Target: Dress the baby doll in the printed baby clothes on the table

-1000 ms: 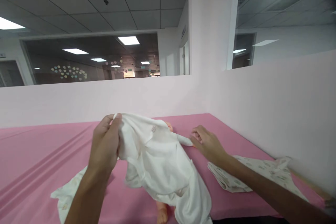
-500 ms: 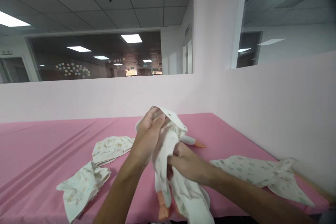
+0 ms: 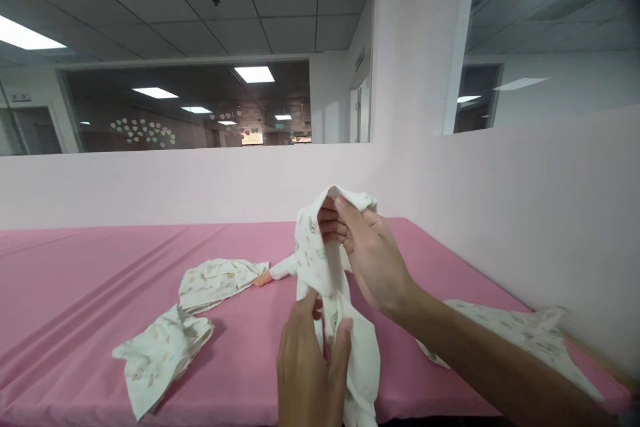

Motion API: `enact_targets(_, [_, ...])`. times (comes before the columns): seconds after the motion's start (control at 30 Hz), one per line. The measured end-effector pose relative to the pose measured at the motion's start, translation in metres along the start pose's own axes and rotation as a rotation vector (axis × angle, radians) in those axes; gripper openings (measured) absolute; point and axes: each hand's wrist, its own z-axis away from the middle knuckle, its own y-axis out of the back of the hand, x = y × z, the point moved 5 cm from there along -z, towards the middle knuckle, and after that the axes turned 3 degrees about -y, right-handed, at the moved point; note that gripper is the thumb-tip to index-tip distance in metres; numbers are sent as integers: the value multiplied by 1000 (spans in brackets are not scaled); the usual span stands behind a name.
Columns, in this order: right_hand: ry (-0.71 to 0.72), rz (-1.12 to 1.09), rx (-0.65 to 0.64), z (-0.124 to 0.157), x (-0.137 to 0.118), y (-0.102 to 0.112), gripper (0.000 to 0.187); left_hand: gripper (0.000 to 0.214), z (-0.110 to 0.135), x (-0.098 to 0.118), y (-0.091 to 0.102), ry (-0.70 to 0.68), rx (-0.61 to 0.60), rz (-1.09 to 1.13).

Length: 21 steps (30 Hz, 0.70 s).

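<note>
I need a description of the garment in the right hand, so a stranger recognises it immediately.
Find the pink sheet, then the doll's hand near its middle. Right of that is the white, printed garment, held up by the right hand; the other printed cloths lie on the sheet.

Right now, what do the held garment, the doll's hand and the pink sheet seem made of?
Garment: probably soft cotton, matte, hanging in loose folds.
Doll's hand: likely vinyl or plastic, with a smooth-looking, evenly coloured surface.
Pink sheet: matte, fairly thin fabric, judging by its wrinkles; fibre uncertain.
</note>
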Motion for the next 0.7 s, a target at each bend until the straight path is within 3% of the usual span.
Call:
enact_targets(0.13, [68,33,26,-3,-11,8,32,29,-9,-22,-6,24,-86,-47])
enact_targets(0.33, [46,6,160,-9,-15,39,28,30,-38,-14,34,-146,71,-156])
enact_targets(0.47, [-9,-35,158,-7,1,50,30,22,-61,-10,47,-124,137,-158])
enact_targets(0.6, [-47,26,183,-6,29,68,36,22,-70,-18,46,-143,37,-201])
enact_targets(0.7, [-78,201,200,-2,54,82,40,25,-71,-25,44,-161,-24,-261])
